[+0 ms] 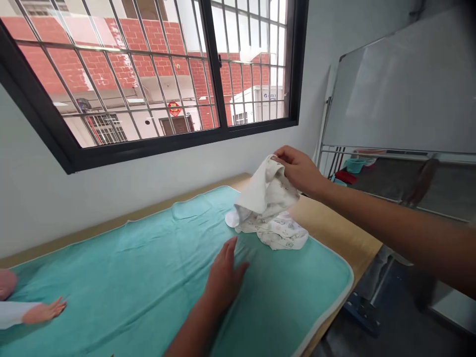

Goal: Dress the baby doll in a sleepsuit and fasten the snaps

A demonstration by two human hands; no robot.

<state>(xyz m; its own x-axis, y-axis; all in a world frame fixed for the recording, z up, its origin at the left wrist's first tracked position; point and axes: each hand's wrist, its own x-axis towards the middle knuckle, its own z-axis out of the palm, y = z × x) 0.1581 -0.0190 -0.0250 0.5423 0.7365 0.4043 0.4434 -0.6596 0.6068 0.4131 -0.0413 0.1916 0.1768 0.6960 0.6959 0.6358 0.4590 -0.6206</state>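
Note:
My right hand (293,166) pinches the top of a white baby garment (266,193) with a small print and holds it up in loose folds. Below it, more white printed baby clothing (284,232) lies crumpled on a teal blanket (148,277). A small round white piece (232,218) shows at the left side of the pile. My left hand (225,275) hovers over or rests on the blanket in front of the clothes, thumb apart from the fingers, holding nothing. Whether it touches the blanket I cannot tell.
At the left edge lies a doll's arm (33,313) in a white sleeve, beside something pink (7,283). The wooden table (327,218) meets the wall under a barred window (156,74). A whiteboard (405,84) stands at right, with a teal basin (355,165) behind.

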